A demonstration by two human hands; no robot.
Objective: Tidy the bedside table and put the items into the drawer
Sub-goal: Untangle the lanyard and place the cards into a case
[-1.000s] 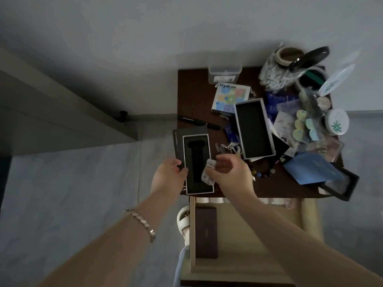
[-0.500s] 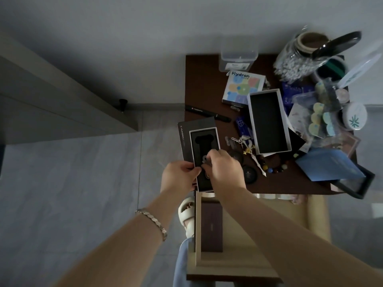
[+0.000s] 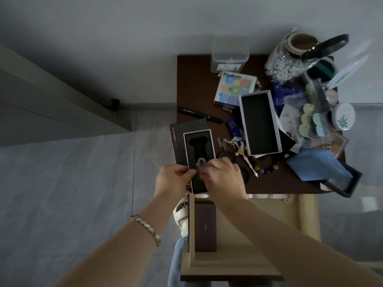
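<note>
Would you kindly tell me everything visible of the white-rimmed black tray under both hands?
The tray is a narrow rectangular box half, white rim around a black, foam-like insert with a long cutout that widens at its far end. It lies on a dark sleeve at the table's near left corner. The left hand grips its left edge; the right hand pinches a grey piece over the cutout's near end.

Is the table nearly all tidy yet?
Not nearly. Only one dark box lies in the open drawer. The left hand holds a black tray while the right hand fits a small grey piece into it. The jar, Hydron box and plenty more crowd the table.
</note>
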